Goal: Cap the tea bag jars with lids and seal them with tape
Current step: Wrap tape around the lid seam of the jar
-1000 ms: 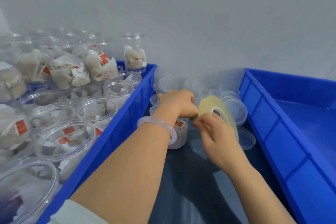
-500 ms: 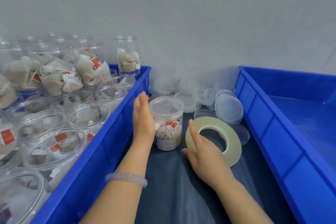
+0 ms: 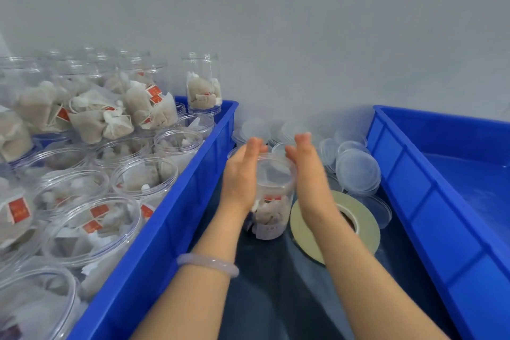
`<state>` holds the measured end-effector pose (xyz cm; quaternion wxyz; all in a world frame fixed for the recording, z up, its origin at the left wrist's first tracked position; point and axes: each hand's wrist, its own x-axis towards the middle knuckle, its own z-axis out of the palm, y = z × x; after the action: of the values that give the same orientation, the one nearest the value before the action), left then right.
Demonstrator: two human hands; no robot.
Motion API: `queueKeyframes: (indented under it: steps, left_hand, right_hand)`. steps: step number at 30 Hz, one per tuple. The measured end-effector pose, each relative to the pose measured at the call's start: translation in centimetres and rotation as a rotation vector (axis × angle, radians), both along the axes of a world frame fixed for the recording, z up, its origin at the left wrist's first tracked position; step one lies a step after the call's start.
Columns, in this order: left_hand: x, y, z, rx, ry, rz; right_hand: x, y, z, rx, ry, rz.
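Observation:
A clear capped jar of tea bags stands on the dark surface between two blue bins. My left hand lies flat against its left side, fingers straight. My right hand lies flat against its right side, fingers straight too. A roll of pale tape lies flat just right of the jar, partly under my right forearm. Loose clear lids are piled behind it.
The left blue bin holds several open jars of tea bags, with more stacked on top. The right blue bin shows only its bare floor. A grey wall closes the back.
My right hand let go of the tape roll, which now lies flat. It moved to the jar's right side. Both hands now press the jar from either side.

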<state>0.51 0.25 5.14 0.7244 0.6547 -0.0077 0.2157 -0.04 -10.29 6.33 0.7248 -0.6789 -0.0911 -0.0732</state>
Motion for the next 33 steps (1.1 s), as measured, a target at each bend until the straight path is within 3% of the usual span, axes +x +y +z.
queueKeyframes:
  steps: [3, 5, 13, 16, 21, 25, 28, 31, 33]
  left_hand:
    - [0.0, -1.1, -0.3, 0.001, -0.039, 0.178]
    - [0.3, -0.8, -0.4, 0.005, -0.049, 0.191]
    - [0.8, 0.3, -1.3, -0.049, -0.127, -0.012]
    - [0.7, -0.1, -1.6, -0.031, -0.161, 0.053]
    - [1.2, -0.2, -0.9, -0.014, -0.108, 0.103]
    - [0.9, -0.5, -0.8, 0.029, -0.105, 0.084]
    - [1.1, -2.7, 2.2, 0.087, -0.155, 0.038]
    - [1.9, -6.5, 7.4, -0.06, -0.271, 0.085]
    - [2.9, -9.8, 10.7, -0.141, -0.218, 0.182]
  right_hand:
    - [0.7, 2.7, -0.7, -0.022, -0.063, -0.182]
    - [1.1, 2.9, -1.1, 0.027, -0.1, -0.256]
    - [1.8, 2.2, -1.7, 0.014, -0.116, -0.151]
    - [1.7, 2.1, -1.9, -0.027, -0.125, -0.143]
    - [1.8, 2.5, -1.7, -0.022, -0.148, -0.328]
    - [1.6, 1.6, -1.3, -0.035, -0.095, -0.288]
    - [1.7, -0.1, 1.3, 0.005, -0.14, -0.327]
    - [2.6, -3.4, 6.8, -0.054, -0.339, -0.445]
    - [3.4, -6.3, 10.4, -0.095, -0.424, -0.521]
